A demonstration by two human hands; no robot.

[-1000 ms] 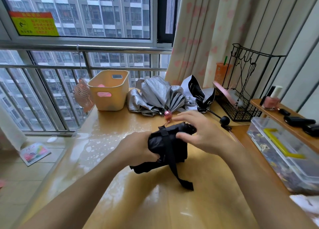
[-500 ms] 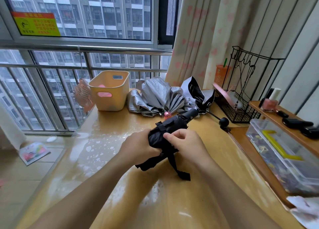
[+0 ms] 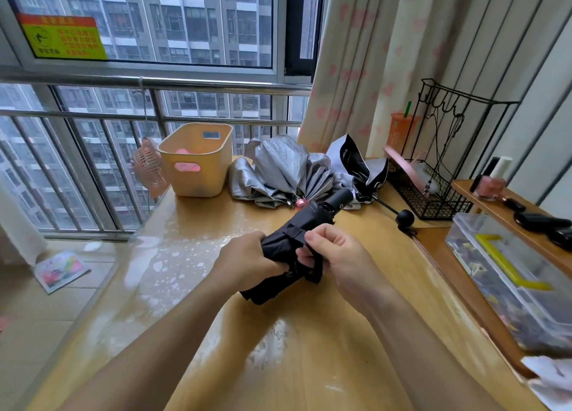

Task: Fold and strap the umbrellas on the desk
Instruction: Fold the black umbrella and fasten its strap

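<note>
A folded black umbrella (image 3: 312, 221) is held above the middle of the wooden desk (image 3: 309, 348), its handle end pointing up and to the right. My left hand (image 3: 247, 259) grips the umbrella's bundled canopy from the left. My right hand (image 3: 334, 249) pinches the black strap (image 3: 315, 271) against the canopy. A silver umbrella (image 3: 278, 169) lies loose and crumpled at the back of the desk. Beside it on the right lies a white and black umbrella (image 3: 356, 163) with a round black knob handle (image 3: 405, 218).
A yellow plastic basket (image 3: 198, 159) stands at the back left, a small pink fan (image 3: 148, 166) beside it. A black wire rack (image 3: 433, 190) and a clear plastic box (image 3: 520, 283) line the right side. Railing and window are behind; the desk's left edge drops to the floor.
My right hand slid from the handle end down to the canopy and took hold of the strap. The hanging strap end is now drawn up around the bundle. The handle is uncovered.
</note>
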